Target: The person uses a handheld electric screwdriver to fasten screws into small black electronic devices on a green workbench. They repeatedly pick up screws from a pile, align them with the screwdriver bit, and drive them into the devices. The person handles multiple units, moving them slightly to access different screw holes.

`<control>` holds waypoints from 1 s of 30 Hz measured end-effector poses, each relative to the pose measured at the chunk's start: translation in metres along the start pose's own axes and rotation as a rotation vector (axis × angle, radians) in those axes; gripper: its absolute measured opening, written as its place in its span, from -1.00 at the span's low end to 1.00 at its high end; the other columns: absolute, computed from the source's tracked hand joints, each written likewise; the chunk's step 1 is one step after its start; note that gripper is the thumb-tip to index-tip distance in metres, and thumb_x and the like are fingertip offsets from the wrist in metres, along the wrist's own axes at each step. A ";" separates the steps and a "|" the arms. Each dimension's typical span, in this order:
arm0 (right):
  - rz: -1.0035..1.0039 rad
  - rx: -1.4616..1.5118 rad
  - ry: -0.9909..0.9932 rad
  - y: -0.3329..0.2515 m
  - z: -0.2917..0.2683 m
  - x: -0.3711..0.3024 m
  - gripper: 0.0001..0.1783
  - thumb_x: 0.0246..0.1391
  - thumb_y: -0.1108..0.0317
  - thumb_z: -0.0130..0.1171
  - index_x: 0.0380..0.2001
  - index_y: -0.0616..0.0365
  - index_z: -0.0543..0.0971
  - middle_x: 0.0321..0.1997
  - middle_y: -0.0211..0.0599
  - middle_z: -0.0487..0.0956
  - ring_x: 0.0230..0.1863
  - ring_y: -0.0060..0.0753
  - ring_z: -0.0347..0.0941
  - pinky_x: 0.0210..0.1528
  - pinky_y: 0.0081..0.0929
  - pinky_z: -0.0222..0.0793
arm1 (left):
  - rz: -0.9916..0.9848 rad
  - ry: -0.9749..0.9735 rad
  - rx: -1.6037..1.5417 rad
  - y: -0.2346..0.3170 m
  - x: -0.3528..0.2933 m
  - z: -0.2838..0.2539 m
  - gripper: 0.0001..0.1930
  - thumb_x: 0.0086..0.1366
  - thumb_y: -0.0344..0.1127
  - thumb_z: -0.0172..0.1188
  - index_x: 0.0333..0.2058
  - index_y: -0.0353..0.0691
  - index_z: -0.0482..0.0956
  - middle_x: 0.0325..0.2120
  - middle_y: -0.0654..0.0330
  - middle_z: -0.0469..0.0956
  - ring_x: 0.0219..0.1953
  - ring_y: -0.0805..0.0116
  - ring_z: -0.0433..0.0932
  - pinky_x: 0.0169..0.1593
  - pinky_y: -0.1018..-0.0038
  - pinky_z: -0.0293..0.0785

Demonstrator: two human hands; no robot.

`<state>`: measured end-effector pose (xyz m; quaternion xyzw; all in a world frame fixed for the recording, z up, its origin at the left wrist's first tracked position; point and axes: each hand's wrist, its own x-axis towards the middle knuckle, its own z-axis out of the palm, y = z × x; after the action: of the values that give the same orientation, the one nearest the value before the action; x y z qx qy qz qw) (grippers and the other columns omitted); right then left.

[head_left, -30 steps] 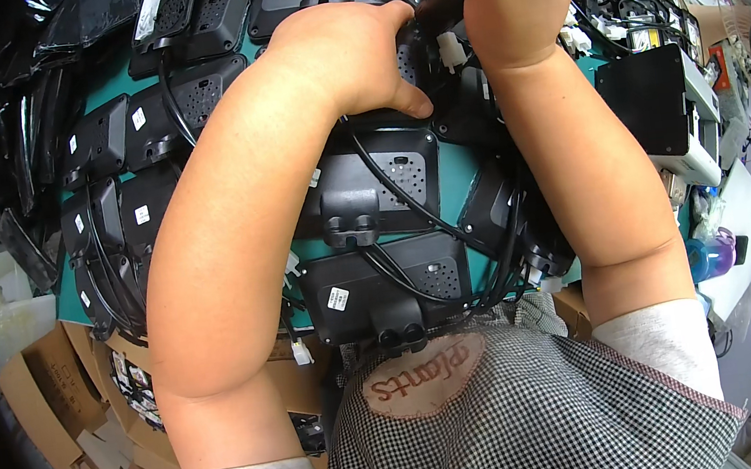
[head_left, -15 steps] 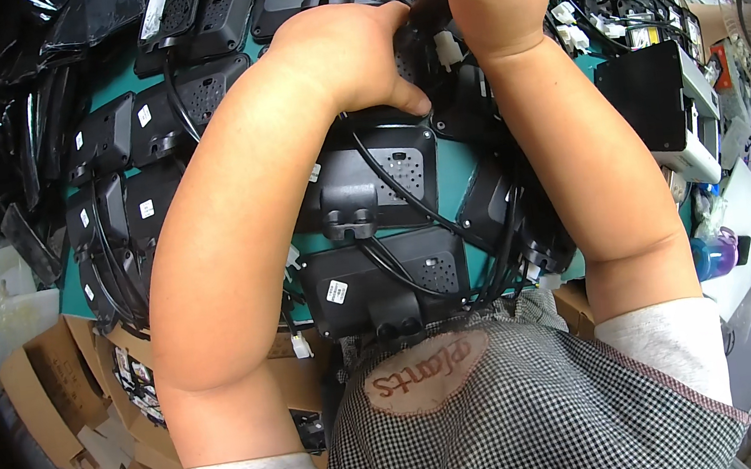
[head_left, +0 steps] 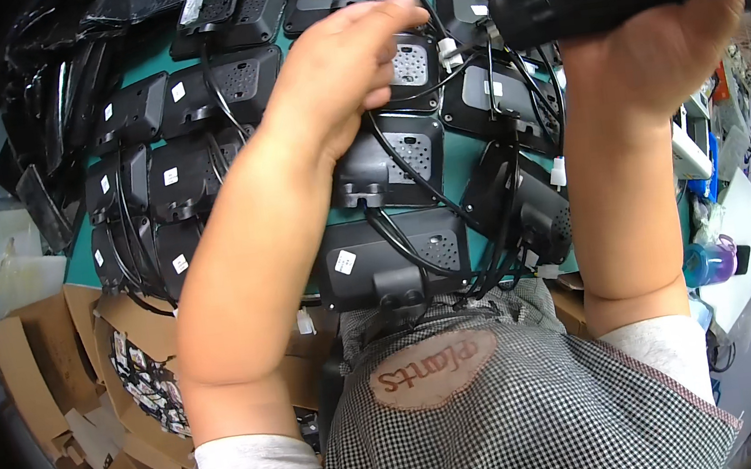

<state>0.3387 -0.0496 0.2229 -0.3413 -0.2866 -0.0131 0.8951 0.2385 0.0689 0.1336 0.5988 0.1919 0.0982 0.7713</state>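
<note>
My right hand (head_left: 662, 49) is wrapped around a thick black cylindrical tool that looks like an electric screwdriver (head_left: 591, 2). It is held sideways at the upper right, its narrow metal end toward the left. My left hand (head_left: 345, 65), a little blurred, is over the rows of black display units, its fingers curled in and the forefinger reaching right. What those fingers hold, if anything, is hidden. Beside them is a unit with a perforated patch (head_left: 409, 63). A white plug (head_left: 449, 53) on a black cable is just to the right. Nearer me is another black display unit (head_left: 394, 256), face down.
Several more face-down units (head_left: 231, 88) cover the green mat (head_left: 338, 237), with black cables across them. Black plastic-wrapped pieces (head_left: 35, 136) are heaped at the left. Open cardboard boxes (head_left: 40, 369) stand below the left edge. A blue and purple cup (head_left: 712, 262) is at the right.
My right hand has swung right with the tool, tipping it sideways away from the units. My left hand has drawn back leftward and curled its fingers. The view has shifted slightly.
</note>
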 end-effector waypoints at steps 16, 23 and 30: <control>0.402 0.166 -0.250 -0.014 -0.022 -0.050 -0.58 0.07 -0.09 0.01 -0.30 0.06 0.45 -0.54 -0.39 0.39 -0.54 -0.43 0.32 -0.39 -0.39 0.27 | 0.043 -0.005 -0.793 -0.010 -0.080 0.037 -0.30 0.33 0.18 -0.24 0.07 -0.47 0.21 -0.09 -0.02 0.41 -0.05 0.29 0.41 0.04 0.43 0.34; 0.347 0.139 -0.202 -0.018 -0.030 -0.042 -0.59 0.05 -0.07 0.03 -0.33 0.07 0.44 -0.54 -0.40 0.40 -0.55 -0.44 0.31 -0.39 -0.42 0.26 | -0.020 -0.012 -0.678 -0.023 -0.091 0.035 -0.52 0.35 -0.09 -0.06 -0.01 -0.45 0.32 -0.15 0.02 0.44 -0.12 0.29 0.47 -0.02 0.44 0.42; 0.354 0.163 -0.243 -0.015 -0.033 -0.041 -0.57 0.04 -0.08 0.04 -0.32 0.10 0.45 -0.53 -0.39 0.40 -0.52 -0.44 0.30 -0.37 -0.42 0.25 | -0.119 0.023 -0.523 -0.039 -0.093 0.029 -0.75 0.27 -0.25 0.11 -0.23 -0.36 0.47 -0.45 0.22 0.52 -0.47 0.53 0.50 -0.41 0.64 0.48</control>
<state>0.3184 -0.0891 0.1909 -0.3121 -0.3279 0.2083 0.8670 0.1634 -0.0027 0.1183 0.3659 0.2037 0.1059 0.9019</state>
